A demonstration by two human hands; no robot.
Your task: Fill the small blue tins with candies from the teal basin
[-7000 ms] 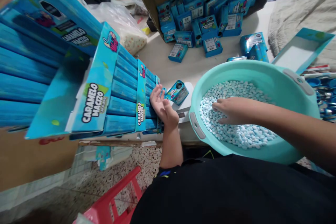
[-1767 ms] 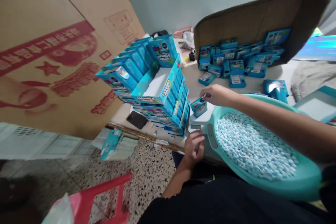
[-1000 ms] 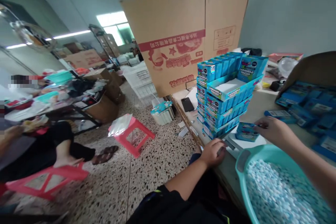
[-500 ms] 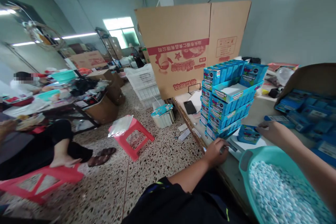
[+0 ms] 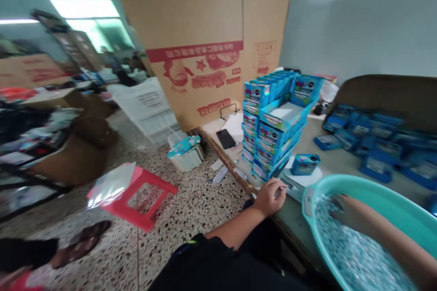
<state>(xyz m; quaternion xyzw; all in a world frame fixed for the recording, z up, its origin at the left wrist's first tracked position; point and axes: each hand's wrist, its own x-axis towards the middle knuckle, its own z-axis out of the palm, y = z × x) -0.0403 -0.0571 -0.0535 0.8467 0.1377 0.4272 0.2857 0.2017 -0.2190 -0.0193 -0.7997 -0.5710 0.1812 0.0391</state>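
Observation:
My left hand [image 5: 271, 198] rests at the table edge with its fingers curled together; a small pale thing shows at the fingertips, too small to name. My right hand [image 5: 343, 209] reaches into a turquoise basin [image 5: 309, 202] of small blue and white candies [image 5: 362, 254]; its fingers are blurred and partly hidden. Between the hands, a blue candy box [image 5: 305, 164] stands on the white round plate of what looks like a scale [image 5: 293, 184]. Just behind it rise stacked blue display trays [image 5: 273, 134] marked "Caramelo Macizo", the top front one partly filled.
Many blue boxes [image 5: 378, 152] lie heaped at the right before a brown panel [image 5: 382, 95]. A black phone [image 5: 226, 138] lies by the stack. Behind stands a large cardboard sheet [image 5: 191, 18]. On the floor are a red stool [image 5: 139, 200] and white crates [image 5: 146, 104].
My right hand has left the blue box on the scale and moved down into the candies. The left hand stays near the table edge. The view has swung right.

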